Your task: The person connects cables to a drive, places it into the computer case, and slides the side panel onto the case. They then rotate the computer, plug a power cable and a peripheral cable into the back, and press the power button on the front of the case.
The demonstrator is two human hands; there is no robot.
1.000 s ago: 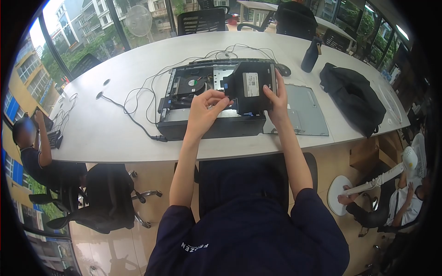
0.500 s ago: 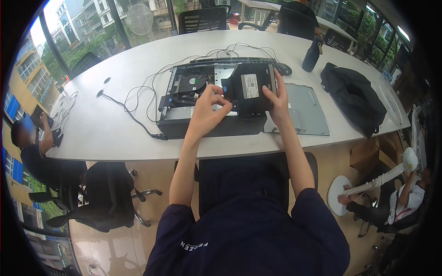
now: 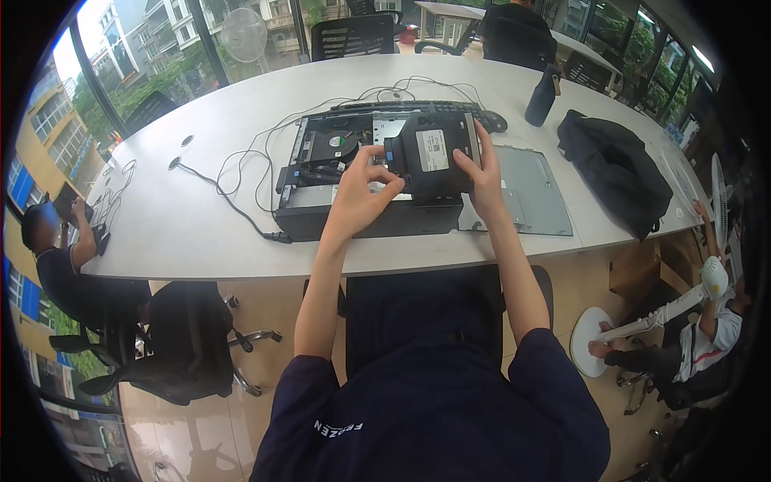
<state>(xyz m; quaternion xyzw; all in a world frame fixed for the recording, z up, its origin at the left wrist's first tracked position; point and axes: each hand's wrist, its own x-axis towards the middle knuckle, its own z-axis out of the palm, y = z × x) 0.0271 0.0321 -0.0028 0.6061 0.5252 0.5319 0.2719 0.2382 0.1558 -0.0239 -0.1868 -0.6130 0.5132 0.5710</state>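
Note:
My right hand grips the right edge of a black drive cage, thumb on top and fingers behind. The cage carries a white label and a blue tab at its left side. It lies tilted over the right part of an opened desktop computer case. At the cage's left edge, my left hand has its thumb and fingertips pinched together. What lies between those fingertips is too small to make out. Left of my hands, a round black fan and dark cables show inside the case.
A grey side panel lies right of the case. A keyboard and mouse sit behind it. Farther right are a dark bottle and a black bag. A power cable runs along the left. Other people sit at both sides.
The drive cage and my right hand have shifted very slightly left. My left hand keeps its pinch. At the far right, a person's arm now reaches up towards a fan.

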